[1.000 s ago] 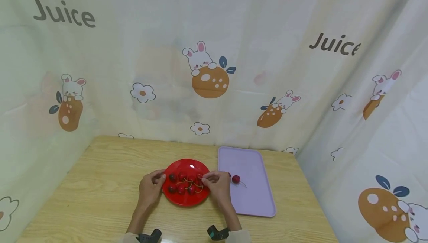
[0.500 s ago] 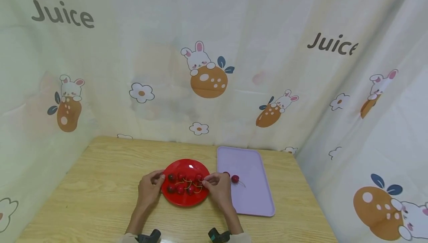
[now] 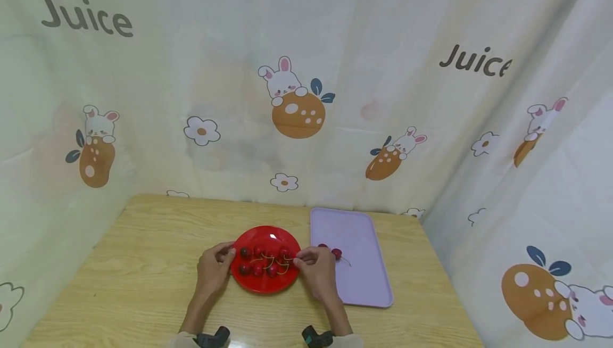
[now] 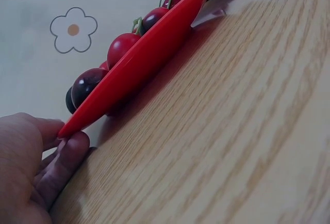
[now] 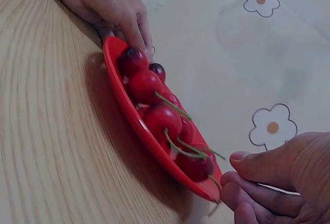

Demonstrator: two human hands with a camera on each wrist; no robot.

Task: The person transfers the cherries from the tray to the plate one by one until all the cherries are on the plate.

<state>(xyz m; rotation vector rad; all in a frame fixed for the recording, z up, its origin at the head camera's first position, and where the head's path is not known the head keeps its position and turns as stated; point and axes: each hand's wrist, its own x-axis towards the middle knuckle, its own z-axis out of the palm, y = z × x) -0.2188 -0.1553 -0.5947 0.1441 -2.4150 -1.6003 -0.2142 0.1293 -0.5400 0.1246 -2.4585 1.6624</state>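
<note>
A red plate (image 3: pixel 261 285) carries several dark-red cherries (image 3: pixel 272 270) with green stems. My left hand (image 3: pixel 213 269) pinches its left rim; in the left wrist view the thumb lies above the rim and fingers (image 4: pixel 77 144) are below it. The plate appears to lie on the table. At the plate's right edge is my right hand (image 3: pixel 317 273). In the right wrist view its thumb and fingers (image 5: pixel 258 188) are loosely bent, just beside a cherry stem (image 5: pixel 213 181), with nothing visible between them.
A lilac tray (image 3: pixel 366 284) lies right of the plate, partly behind my right hand, with two cherries (image 3: pixel 337 254) visible on it. The wooden table (image 3: pixel 143 263) ends at patterned curtains (image 3: pixel 230 98) at the back and sides.
My right hand has drawn slightly to the right, away from the cherries at the plate's right side. The left hand keeps its hold on the rim, and the plate stays in place.
</note>
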